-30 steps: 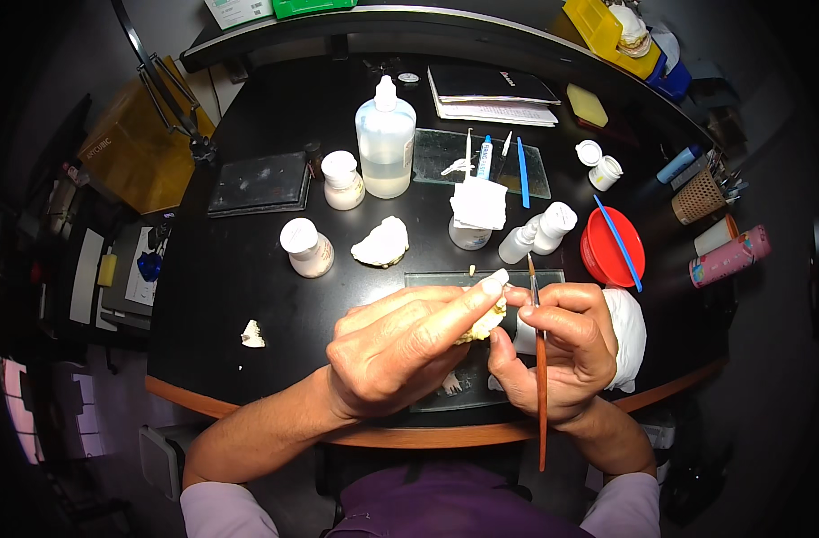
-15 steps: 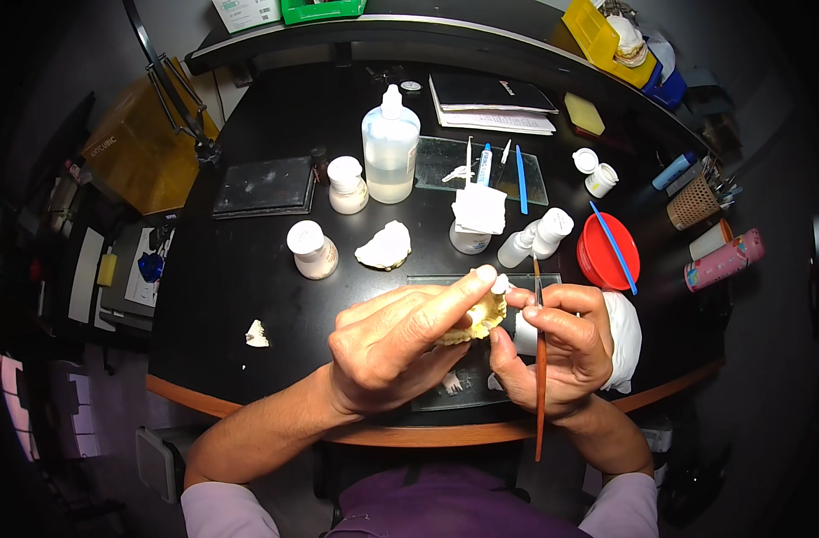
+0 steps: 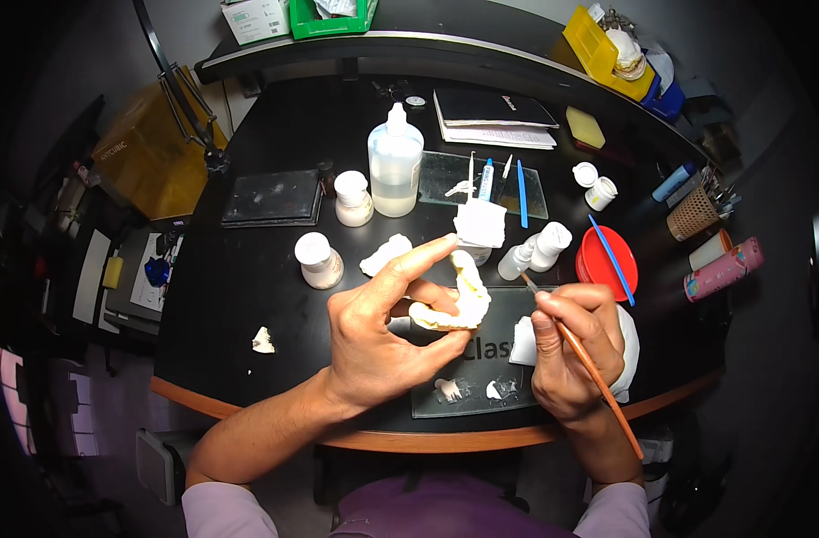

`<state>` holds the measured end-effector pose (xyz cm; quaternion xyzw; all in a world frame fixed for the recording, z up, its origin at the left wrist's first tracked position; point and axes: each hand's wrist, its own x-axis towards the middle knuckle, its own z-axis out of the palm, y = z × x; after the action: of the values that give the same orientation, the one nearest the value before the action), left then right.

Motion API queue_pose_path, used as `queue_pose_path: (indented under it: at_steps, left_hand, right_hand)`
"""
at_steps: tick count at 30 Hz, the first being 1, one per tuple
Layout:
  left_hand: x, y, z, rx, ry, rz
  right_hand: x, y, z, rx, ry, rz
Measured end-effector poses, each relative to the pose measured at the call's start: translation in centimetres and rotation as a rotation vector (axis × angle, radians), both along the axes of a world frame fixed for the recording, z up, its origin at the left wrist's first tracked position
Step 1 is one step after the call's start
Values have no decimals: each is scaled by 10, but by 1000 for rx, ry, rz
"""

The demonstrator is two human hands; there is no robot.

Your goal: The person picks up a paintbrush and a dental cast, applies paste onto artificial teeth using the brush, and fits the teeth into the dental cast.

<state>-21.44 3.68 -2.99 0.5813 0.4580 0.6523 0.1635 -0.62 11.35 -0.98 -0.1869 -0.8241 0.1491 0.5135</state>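
Note:
A pale yellow, horseshoe-shaped dental cast [image 3: 464, 299] is gripped between the thumb and fingers of my left hand [image 3: 382, 327]. My right hand [image 3: 577, 345] holds a wooden-handled paintbrush [image 3: 593, 377], its tip at the lower part of a small white bottle [image 3: 515, 262]; whether they touch I cannot tell. Beneath both hands lies a glass slab [image 3: 463, 394] with two small dabs of paste. White paper or cloth [image 3: 627, 354] lies partly behind my right hand. Another white cast piece [image 3: 382, 254] sits behind my left hand.
Around them stand powder jars [image 3: 320, 262], a tall liquid bottle [image 3: 394, 179] and a red bowl [image 3: 598, 247] with a blue stick. Farther back are notebooks [image 3: 490, 117], a second glass slab [image 3: 441, 193] and a pen holder [image 3: 685, 218]. A lamp arm [image 3: 172, 90] rises at the left.
My hands have moved apart. My left hand raised and turned the cast, showing more of it; the brush now slants, its tip farther down-left near the small bottle.

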Motion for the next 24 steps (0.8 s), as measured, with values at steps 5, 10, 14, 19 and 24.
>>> queue_pose_path:
  at_steps: [5,10,14,19,24]
  left_hand:
    - [-3,-2,2,-5,160,38]
    - [-2,-3,2,-49,75,12]
    - [-4,-7,9,-95,83,12]
    - [1,-1,-1,-30,-114,-51]
    - [-1,-2,4,-133,-83,-132]
  right_hand:
    - [3,4,3,133,-172,-63]
    - [-4,-1,-2,192,-322,-132]
    - [-3,-1,-1,211,-316,-124]
    - [-5,-1,-4,198,-355,-108]
    - [-4,2,0,132,-324,-68]
